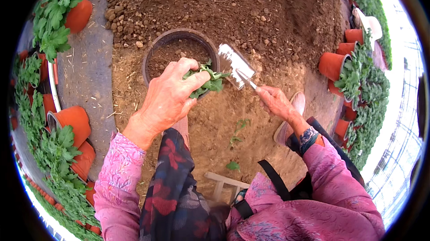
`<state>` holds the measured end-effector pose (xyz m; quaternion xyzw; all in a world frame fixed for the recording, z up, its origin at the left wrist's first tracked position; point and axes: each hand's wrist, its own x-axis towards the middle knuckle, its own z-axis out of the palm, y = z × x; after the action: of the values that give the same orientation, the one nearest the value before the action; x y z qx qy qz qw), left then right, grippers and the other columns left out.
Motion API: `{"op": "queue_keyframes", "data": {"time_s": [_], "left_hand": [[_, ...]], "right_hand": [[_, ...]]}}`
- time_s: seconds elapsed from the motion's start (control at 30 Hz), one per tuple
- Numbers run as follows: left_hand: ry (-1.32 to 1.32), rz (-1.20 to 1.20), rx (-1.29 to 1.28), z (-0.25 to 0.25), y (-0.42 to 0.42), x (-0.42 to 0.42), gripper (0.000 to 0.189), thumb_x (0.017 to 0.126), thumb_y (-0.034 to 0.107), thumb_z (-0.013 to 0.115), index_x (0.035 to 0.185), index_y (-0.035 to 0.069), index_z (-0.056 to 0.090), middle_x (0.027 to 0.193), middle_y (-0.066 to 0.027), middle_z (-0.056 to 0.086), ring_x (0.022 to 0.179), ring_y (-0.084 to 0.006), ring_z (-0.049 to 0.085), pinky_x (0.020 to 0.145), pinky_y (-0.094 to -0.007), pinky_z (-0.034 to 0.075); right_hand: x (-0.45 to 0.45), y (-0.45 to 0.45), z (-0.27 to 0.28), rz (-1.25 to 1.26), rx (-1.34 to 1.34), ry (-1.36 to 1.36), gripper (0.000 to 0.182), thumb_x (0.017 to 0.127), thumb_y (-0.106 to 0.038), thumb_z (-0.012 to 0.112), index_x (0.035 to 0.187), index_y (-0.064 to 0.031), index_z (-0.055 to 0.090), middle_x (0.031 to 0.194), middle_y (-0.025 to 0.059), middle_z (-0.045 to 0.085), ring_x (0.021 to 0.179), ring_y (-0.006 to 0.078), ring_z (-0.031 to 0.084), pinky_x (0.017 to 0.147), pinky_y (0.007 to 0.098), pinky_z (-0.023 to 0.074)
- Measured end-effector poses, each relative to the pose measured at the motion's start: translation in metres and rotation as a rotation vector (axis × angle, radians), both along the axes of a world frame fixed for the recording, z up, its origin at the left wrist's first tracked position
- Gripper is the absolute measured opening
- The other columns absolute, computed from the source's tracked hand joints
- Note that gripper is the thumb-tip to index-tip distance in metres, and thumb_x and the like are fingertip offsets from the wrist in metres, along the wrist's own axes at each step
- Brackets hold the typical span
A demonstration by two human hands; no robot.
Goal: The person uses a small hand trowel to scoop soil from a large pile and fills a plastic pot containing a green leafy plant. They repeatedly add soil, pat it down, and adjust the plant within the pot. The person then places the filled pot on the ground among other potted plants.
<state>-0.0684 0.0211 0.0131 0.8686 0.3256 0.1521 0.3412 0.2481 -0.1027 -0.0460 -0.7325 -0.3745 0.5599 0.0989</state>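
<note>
A round dark plastic pot (147, 60) stands on the ground before me, with brown soil (164, 60) inside. Over its near right rim, my left hand (176, 88) grips a leafy green plant (215, 79) between thumb and fingers. The plant's lower part is hidden by the hand. My right hand (273, 101) is closed around the handle of a metal hand trowel (240, 64). The trowel's broad blade, bright with glare and marked with soil, lies just right of the pot, at the edge of the loose soil.
A heap of loose brown soil (228, 9) spreads beyond the pot. Orange pots (72, 123) with leafy plants line the left; more orange pots (332, 66) line the right. Loose leaves (232, 166) lie between my feet, near a pale stool (218, 180). A white hat (371, 27) is at the far right.
</note>
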Motion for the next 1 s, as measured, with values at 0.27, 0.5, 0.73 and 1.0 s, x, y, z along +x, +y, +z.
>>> {"op": "queue_keyframes", "data": {"time_s": [0.27, 0.5, 0.73, 1.0], "left_hand": [[-0.178, 0.102, -0.085, -0.006, 0.01, -0.014, 0.059, 0.061, -0.01, 0.069, 0.115, 0.011, 0.062, 0.114, -0.0114, 0.055, 0.108, -0.034, 0.058, 0.089, -0.0401, 0.051], [-0.255, 0.112, -0.199, -0.009, 0.016, -0.019, 0.051, 0.063, -0.003, 0.055, 0.113, 0.005, 0.063, 0.114, -0.0133, 0.055, 0.109, -0.0319, 0.056, 0.097, -0.0353, 0.043], [-0.317, 0.144, -0.252, -0.014, 0.028, -0.024, 0.046, 0.065, 0.001, 0.05, 0.109, 0.002, 0.063, 0.109, -0.0108, 0.058, 0.111, -0.026, 0.056, 0.101, -0.033, 0.04], [-0.451, 0.301, -0.74, -0.017, 0.048, -0.027, 0.036, 0.08, -0.007, 0.05, 0.112, 0.003, 0.063, 0.112, -0.0017, 0.061, 0.1, -0.0124, 0.059, 0.09, -0.0266, 0.049]], "right_hand": [[-0.077, 0.122, -0.062, -0.193, 0.165, 0.247, 0.045, 0.099, -0.046, 0.049, 0.096, -0.0031, 0.062, 0.075, 0.0034, 0.057, 0.052, 0.0098, 0.049, 0.041, 0.0247, 0.0402], [-0.063, 0.108, -0.061, -0.225, 0.195, 0.245, 0.043, 0.098, -0.046, 0.054, 0.105, -0.0048, 0.064, 0.071, 0.0012, 0.056, 0.051, 0.0075, 0.047, 0.04, 0.0232, 0.0378], [0.012, 0.057, 0.053, 0.001, 0.122, 0.113, 0.037, 0.1, -0.042, 0.052, 0.101, -0.0067, 0.063, 0.065, -0.0035, 0.052, 0.048, 0.0044, 0.044, 0.042, 0.022, 0.0337], [0.033, 0.018, 0.133, 0.213, -0.096, 0.076, 0.034, 0.102, -0.035, 0.051, 0.092, -0.0033, 0.062, 0.062, -0.0031, 0.049, 0.052, 0.0048, 0.045, 0.047, 0.0238, 0.036]]}}
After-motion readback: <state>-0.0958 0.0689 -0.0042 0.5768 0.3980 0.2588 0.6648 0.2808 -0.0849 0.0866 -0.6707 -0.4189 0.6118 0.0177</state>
